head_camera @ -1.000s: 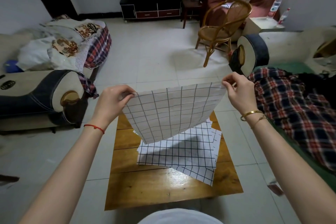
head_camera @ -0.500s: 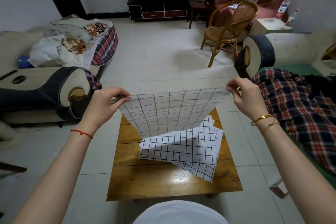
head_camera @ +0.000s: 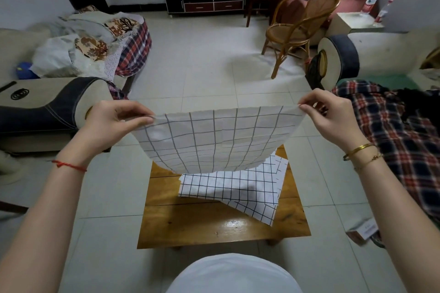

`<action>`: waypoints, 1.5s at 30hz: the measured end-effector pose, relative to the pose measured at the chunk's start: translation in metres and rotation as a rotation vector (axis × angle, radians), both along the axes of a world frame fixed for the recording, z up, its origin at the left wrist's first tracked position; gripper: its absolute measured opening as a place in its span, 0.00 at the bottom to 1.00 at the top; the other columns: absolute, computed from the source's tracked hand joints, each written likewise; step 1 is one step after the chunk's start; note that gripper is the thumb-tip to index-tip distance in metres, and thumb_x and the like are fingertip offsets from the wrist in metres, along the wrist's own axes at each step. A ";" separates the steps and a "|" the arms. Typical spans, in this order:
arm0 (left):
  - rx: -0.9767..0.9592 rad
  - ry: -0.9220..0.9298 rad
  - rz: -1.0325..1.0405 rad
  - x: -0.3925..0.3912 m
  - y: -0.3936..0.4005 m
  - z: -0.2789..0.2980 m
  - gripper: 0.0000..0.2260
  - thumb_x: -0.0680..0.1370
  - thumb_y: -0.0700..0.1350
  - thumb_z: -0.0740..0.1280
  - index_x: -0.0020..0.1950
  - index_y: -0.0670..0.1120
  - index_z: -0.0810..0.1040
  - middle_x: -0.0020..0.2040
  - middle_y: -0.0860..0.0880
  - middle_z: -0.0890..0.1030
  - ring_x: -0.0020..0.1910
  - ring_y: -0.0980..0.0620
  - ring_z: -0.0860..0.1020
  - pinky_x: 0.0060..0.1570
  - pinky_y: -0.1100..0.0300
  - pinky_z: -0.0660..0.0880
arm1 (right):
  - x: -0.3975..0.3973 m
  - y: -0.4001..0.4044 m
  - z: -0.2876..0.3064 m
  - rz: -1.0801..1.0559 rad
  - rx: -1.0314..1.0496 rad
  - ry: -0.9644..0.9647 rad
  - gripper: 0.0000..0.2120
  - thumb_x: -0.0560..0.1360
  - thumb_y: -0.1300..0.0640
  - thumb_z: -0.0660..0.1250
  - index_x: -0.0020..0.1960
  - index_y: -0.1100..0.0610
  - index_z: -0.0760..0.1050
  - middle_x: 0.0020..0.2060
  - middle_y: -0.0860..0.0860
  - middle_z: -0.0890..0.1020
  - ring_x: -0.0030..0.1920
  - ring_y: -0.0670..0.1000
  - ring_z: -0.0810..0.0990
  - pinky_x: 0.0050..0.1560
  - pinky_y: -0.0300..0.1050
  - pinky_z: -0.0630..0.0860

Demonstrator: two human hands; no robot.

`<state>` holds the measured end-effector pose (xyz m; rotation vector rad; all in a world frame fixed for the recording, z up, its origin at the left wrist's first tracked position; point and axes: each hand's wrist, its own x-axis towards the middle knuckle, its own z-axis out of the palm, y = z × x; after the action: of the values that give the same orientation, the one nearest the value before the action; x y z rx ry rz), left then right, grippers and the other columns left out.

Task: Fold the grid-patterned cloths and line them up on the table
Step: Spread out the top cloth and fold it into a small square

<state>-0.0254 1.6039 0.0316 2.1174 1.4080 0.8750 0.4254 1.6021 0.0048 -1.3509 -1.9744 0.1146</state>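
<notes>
A white cloth with a dark grid hangs in the air above the small wooden table. My left hand pinches its top left corner and my right hand pinches its top right corner, so the top edge is stretched level. The lower part billows toward me and hides the table's far end. Under it, more grid-patterned cloths lie unfolded and overlapping on the table's right half, one corner pointing at the near right edge.
A sofa arm stands to the left of the table. A plaid blanket covers a sofa on the right. A rattan chair stands on the tiled floor beyond. A small box lies on the floor near the table's right corner.
Both hands have lifted the cloth and spread it wider, levelling the top edge. The hanging lower corner has swung up and billowed toward me. The cloths on the table have not moved.
</notes>
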 end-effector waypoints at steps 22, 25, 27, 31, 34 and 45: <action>-0.090 -0.004 0.198 -0.001 0.170 -0.148 0.08 0.74 0.36 0.70 0.46 0.49 0.83 0.41 0.57 0.81 0.41 0.66 0.77 0.49 0.71 0.73 | -0.050 0.165 -0.145 -0.383 -0.563 0.418 0.03 0.77 0.65 0.61 0.45 0.60 0.72 0.36 0.53 0.80 0.33 0.49 0.84 0.38 0.46 0.82; -0.138 -0.034 0.203 -0.007 0.198 -0.174 0.08 0.74 0.36 0.69 0.46 0.49 0.83 0.43 0.57 0.82 0.44 0.62 0.78 0.53 0.62 0.75 | -0.061 0.185 -0.169 -0.417 -0.605 0.452 0.02 0.77 0.66 0.61 0.47 0.62 0.72 0.36 0.53 0.79 0.36 0.50 0.85 0.40 0.47 0.82; -0.157 -0.036 0.217 -0.010 0.212 -0.190 0.07 0.74 0.36 0.70 0.47 0.47 0.83 0.43 0.54 0.82 0.45 0.60 0.78 0.54 0.60 0.75 | -0.064 0.196 -0.185 -0.450 -0.616 0.449 0.02 0.77 0.66 0.61 0.47 0.63 0.72 0.37 0.53 0.80 0.38 0.53 0.85 0.44 0.54 0.82; -0.232 -0.034 0.242 -0.015 0.229 -0.219 0.05 0.75 0.38 0.70 0.47 0.47 0.84 0.45 0.53 0.83 0.47 0.58 0.79 0.56 0.59 0.76 | -0.068 0.207 -0.214 -0.496 -0.600 0.431 0.06 0.74 0.60 0.64 0.41 0.51 0.73 0.38 0.54 0.82 0.39 0.54 0.85 0.46 0.59 0.81; -0.263 -0.037 0.252 -0.017 0.234 -0.236 0.05 0.75 0.39 0.71 0.47 0.46 0.85 0.45 0.53 0.83 0.48 0.58 0.79 0.58 0.58 0.76 | -0.071 0.208 -0.230 -0.511 -0.602 0.483 0.02 0.75 0.64 0.64 0.43 0.59 0.74 0.35 0.51 0.81 0.39 0.54 0.85 0.46 0.59 0.81; -0.369 -0.013 0.235 -0.016 0.199 -0.270 0.05 0.76 0.39 0.70 0.48 0.49 0.84 0.44 0.57 0.83 0.47 0.63 0.79 0.52 0.72 0.73 | -0.076 0.174 -0.262 -0.618 -0.664 0.598 0.03 0.75 0.61 0.66 0.41 0.56 0.75 0.41 0.58 0.83 0.39 0.51 0.85 0.46 0.54 0.82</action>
<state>-0.0414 1.8029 -0.2385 1.6946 1.6884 0.6479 0.3497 1.7759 -0.2576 -1.9883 -0.9832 0.8249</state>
